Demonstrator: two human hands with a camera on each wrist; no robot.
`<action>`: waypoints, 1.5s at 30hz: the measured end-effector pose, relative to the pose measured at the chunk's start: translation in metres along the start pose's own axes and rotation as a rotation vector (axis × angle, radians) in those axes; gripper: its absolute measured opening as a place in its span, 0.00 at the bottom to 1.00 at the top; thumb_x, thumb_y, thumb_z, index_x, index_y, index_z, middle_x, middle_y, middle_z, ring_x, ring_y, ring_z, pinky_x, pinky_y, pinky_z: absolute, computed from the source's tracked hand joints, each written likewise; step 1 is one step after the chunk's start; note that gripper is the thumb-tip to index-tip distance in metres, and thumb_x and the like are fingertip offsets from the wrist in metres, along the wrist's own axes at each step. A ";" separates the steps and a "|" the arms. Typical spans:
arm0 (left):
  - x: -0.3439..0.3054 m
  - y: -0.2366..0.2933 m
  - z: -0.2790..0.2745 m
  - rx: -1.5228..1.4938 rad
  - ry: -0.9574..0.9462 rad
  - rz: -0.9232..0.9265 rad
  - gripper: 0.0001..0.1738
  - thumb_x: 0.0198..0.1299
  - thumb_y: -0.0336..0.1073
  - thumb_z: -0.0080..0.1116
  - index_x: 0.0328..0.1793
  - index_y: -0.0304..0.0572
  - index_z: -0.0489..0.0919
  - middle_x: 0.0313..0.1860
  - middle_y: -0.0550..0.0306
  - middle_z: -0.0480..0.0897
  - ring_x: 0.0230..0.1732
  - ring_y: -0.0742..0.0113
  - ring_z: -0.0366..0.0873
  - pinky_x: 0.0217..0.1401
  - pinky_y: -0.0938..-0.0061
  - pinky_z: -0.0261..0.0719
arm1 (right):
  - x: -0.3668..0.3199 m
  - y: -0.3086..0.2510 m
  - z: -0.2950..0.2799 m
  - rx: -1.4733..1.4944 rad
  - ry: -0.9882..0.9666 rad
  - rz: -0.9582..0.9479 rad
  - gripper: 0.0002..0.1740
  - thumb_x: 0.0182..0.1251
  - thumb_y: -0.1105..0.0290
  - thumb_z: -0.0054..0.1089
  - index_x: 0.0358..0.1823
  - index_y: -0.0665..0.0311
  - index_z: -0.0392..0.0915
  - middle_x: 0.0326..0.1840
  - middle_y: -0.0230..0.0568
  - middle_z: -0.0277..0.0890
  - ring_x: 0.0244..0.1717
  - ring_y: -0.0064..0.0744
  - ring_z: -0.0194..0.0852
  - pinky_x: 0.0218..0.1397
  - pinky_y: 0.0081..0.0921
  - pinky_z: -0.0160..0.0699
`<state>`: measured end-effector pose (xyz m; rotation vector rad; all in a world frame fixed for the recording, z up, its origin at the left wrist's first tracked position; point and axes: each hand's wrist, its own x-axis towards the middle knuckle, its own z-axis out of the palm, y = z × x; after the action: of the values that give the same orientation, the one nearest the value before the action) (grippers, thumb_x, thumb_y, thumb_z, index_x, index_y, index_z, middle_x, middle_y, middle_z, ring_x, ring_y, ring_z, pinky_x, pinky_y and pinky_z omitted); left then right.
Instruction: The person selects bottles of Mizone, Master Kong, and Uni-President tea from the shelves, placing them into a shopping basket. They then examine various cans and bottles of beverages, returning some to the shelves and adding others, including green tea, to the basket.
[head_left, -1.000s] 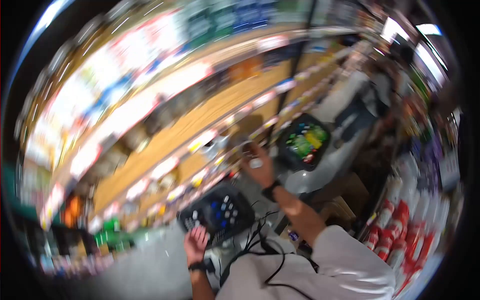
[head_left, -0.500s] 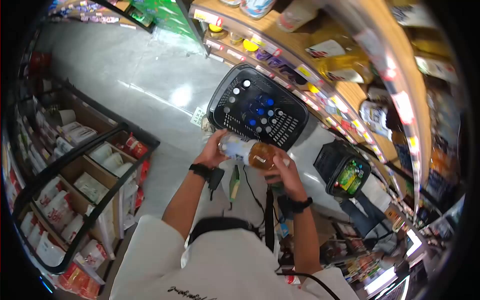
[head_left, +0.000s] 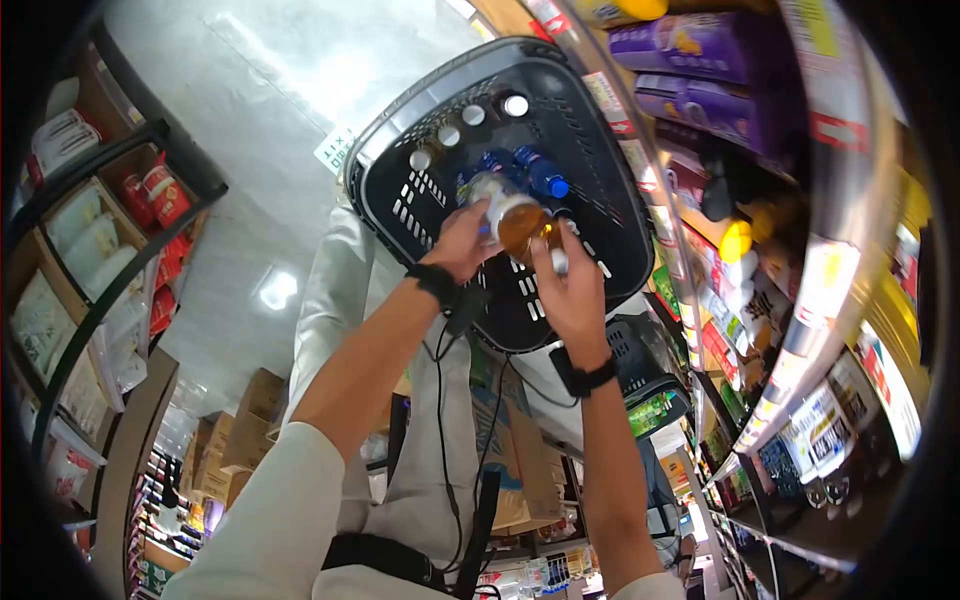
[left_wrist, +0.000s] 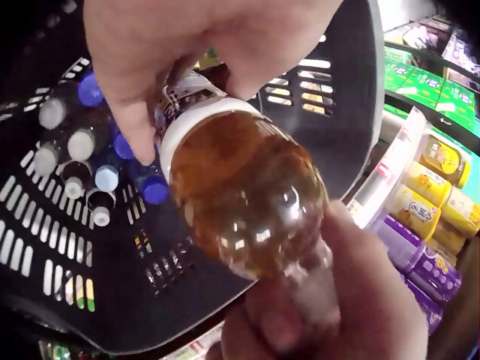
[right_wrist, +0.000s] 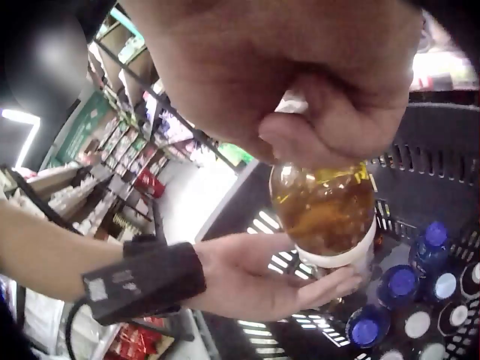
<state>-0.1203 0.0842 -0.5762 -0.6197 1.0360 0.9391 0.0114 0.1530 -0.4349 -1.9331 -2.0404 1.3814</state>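
A clear bottle of amber liquid (head_left: 522, 228) with a white label band is held in both hands over a black basket (head_left: 625, 200). My left hand (head_left: 466, 240) grips its labelled part. The right hand (head_left: 570, 290) pinches the neck, close to the cap. In the left wrist view the bottle (left_wrist: 244, 187) tilts with its neck toward the right hand (left_wrist: 337, 300). In the right wrist view the left palm (right_wrist: 255, 277) supports the label from below. Several bottles with blue caps (right_wrist: 403, 281) and white caps (right_wrist: 418, 324) stand in the basket.
Shelves with purple packages (head_left: 690, 50) and price tags run along the right. A rack of red and white packages (head_left: 165, 195) stands at the left. Another basket (head_left: 650, 370) with green items lies beyond the right wrist. Cardboard boxes (head_left: 525, 460) are behind the legs.
Both hands, with the bottle, have moved from in front of the basket to over it. The right hand, earlier at the shelf, now pinches the neck. The head view has turned and come closer.
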 end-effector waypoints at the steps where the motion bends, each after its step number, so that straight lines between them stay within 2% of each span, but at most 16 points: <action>1: 0.007 0.000 0.012 -0.020 -0.024 0.030 0.23 0.76 0.52 0.51 0.68 0.47 0.73 0.64 0.57 0.78 0.64 0.61 0.75 0.68 0.61 0.75 | 0.020 0.003 0.007 -0.034 0.001 0.011 0.33 0.74 0.55 0.58 0.67 0.77 0.72 0.29 0.58 0.82 0.29 0.47 0.86 0.31 0.36 0.78; 3: 0.032 -0.001 0.024 -0.054 -0.056 0.077 0.23 0.77 0.51 0.49 0.68 0.48 0.73 0.63 0.59 0.78 0.63 0.62 0.75 0.67 0.61 0.75 | 0.056 0.012 0.023 -0.099 0.000 0.030 0.34 0.73 0.52 0.57 0.68 0.76 0.72 0.32 0.63 0.83 0.33 0.57 0.86 0.35 0.41 0.81; 6: 0.069 -0.003 0.029 -0.068 -0.063 0.094 0.20 0.77 0.48 0.47 0.67 0.48 0.73 0.62 0.60 0.78 0.60 0.63 0.77 0.65 0.59 0.77 | 0.105 0.043 0.047 -0.250 0.039 -0.036 0.34 0.71 0.51 0.58 0.68 0.72 0.73 0.33 0.65 0.83 0.37 0.61 0.86 0.39 0.46 0.83; 12: 0.112 0.009 0.025 0.099 -0.012 0.026 0.17 0.74 0.38 0.50 0.67 0.47 0.73 0.60 0.60 0.79 0.57 0.59 0.81 0.60 0.56 0.81 | 0.172 0.085 0.089 -0.375 0.059 0.105 0.34 0.70 0.51 0.58 0.71 0.66 0.72 0.43 0.65 0.85 0.47 0.63 0.85 0.53 0.51 0.81; 13: 0.114 0.010 0.026 0.079 -0.018 -0.010 0.13 0.75 0.38 0.51 0.62 0.49 0.76 0.60 0.62 0.77 0.65 0.60 0.76 0.67 0.59 0.76 | 0.177 0.091 0.095 -0.372 0.062 0.144 0.34 0.71 0.50 0.57 0.71 0.66 0.71 0.44 0.64 0.84 0.48 0.64 0.84 0.54 0.51 0.81; 17: 0.127 0.006 0.022 0.126 -0.086 -0.049 0.16 0.76 0.39 0.50 0.65 0.49 0.76 0.62 0.60 0.78 0.65 0.61 0.76 0.68 0.60 0.75 | 0.185 0.108 0.109 -0.381 0.040 0.268 0.35 0.72 0.49 0.56 0.72 0.65 0.70 0.49 0.65 0.84 0.52 0.64 0.83 0.56 0.51 0.81; 24: 0.099 0.017 0.021 0.285 -0.133 -0.065 0.21 0.75 0.40 0.48 0.70 0.45 0.73 0.67 0.57 0.77 0.64 0.61 0.78 0.69 0.58 0.74 | 0.195 0.134 0.114 -0.331 0.130 0.203 0.33 0.71 0.49 0.58 0.70 0.63 0.71 0.50 0.63 0.84 0.52 0.63 0.84 0.53 0.52 0.82; 27: 0.064 0.022 0.007 0.326 -0.158 -0.016 0.23 0.74 0.40 0.49 0.73 0.43 0.70 0.68 0.53 0.77 0.66 0.59 0.79 0.69 0.58 0.74 | 0.186 0.133 0.108 -0.354 0.049 0.264 0.32 0.69 0.50 0.61 0.67 0.64 0.72 0.49 0.62 0.84 0.52 0.62 0.84 0.53 0.52 0.82; 29: 0.040 0.024 -0.019 0.261 -0.261 -0.006 0.24 0.74 0.41 0.51 0.73 0.43 0.71 0.69 0.52 0.78 0.66 0.58 0.79 0.69 0.58 0.75 | 0.159 0.106 0.098 -0.385 0.068 0.363 0.31 0.65 0.51 0.66 0.60 0.66 0.73 0.48 0.62 0.84 0.54 0.62 0.83 0.55 0.52 0.81; 30: 0.019 0.033 -0.019 0.346 -0.199 -0.034 0.24 0.73 0.41 0.52 0.72 0.43 0.71 0.68 0.52 0.79 0.66 0.57 0.79 0.70 0.59 0.73 | 0.139 0.096 0.095 -0.425 0.063 0.383 0.30 0.64 0.52 0.67 0.59 0.66 0.72 0.49 0.61 0.83 0.54 0.61 0.82 0.56 0.53 0.80; 32: -0.025 0.046 -0.041 0.349 -0.235 0.009 0.25 0.74 0.42 0.51 0.73 0.44 0.71 0.70 0.54 0.78 0.68 0.57 0.78 0.71 0.59 0.72 | 0.084 0.095 0.101 -0.376 0.142 0.156 0.29 0.61 0.55 0.68 0.56 0.66 0.72 0.50 0.60 0.82 0.52 0.62 0.82 0.54 0.55 0.79; 33: -0.051 0.056 -0.046 0.379 -0.208 0.016 0.25 0.74 0.42 0.50 0.73 0.44 0.71 0.70 0.54 0.78 0.68 0.58 0.77 0.71 0.60 0.72 | 0.058 0.084 0.096 -0.326 0.031 0.144 0.29 0.61 0.57 0.67 0.58 0.68 0.72 0.49 0.60 0.82 0.51 0.63 0.81 0.53 0.55 0.78; 36: -0.129 0.086 -0.045 0.389 -0.081 -0.019 0.27 0.74 0.46 0.50 0.74 0.42 0.70 0.70 0.52 0.77 0.68 0.58 0.77 0.69 0.63 0.73 | -0.029 0.012 0.059 -0.142 -0.049 0.379 0.21 0.61 0.56 0.66 0.50 0.62 0.79 0.44 0.53 0.84 0.52 0.55 0.82 0.53 0.50 0.79; 37: -0.144 0.093 -0.047 0.424 -0.056 -0.034 0.29 0.73 0.49 0.52 0.74 0.42 0.68 0.71 0.52 0.76 0.68 0.59 0.77 0.68 0.63 0.73 | -0.059 -0.001 0.043 -0.152 -0.043 0.339 0.19 0.62 0.56 0.66 0.47 0.61 0.81 0.43 0.52 0.84 0.51 0.54 0.83 0.52 0.47 0.80; 42: -0.244 0.145 -0.010 0.476 -0.136 0.118 0.30 0.72 0.50 0.54 0.74 0.42 0.68 0.69 0.53 0.78 0.66 0.60 0.77 0.66 0.65 0.74 | -0.177 -0.027 -0.036 0.203 0.220 0.276 0.20 0.61 0.58 0.71 0.46 0.66 0.81 0.39 0.46 0.85 0.41 0.42 0.86 0.45 0.35 0.83; 45: -0.285 0.171 0.012 0.424 -0.166 0.196 0.29 0.73 0.49 0.54 0.74 0.43 0.69 0.70 0.53 0.76 0.68 0.61 0.75 0.67 0.65 0.74 | -0.234 -0.033 -0.100 0.240 0.500 0.304 0.21 0.62 0.63 0.73 0.52 0.67 0.79 0.39 0.45 0.86 0.39 0.36 0.86 0.42 0.33 0.83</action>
<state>-0.3214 0.0761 -0.3117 -0.0871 1.1164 0.8870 0.0956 0.0258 -0.2288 -2.2481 -1.3443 0.9794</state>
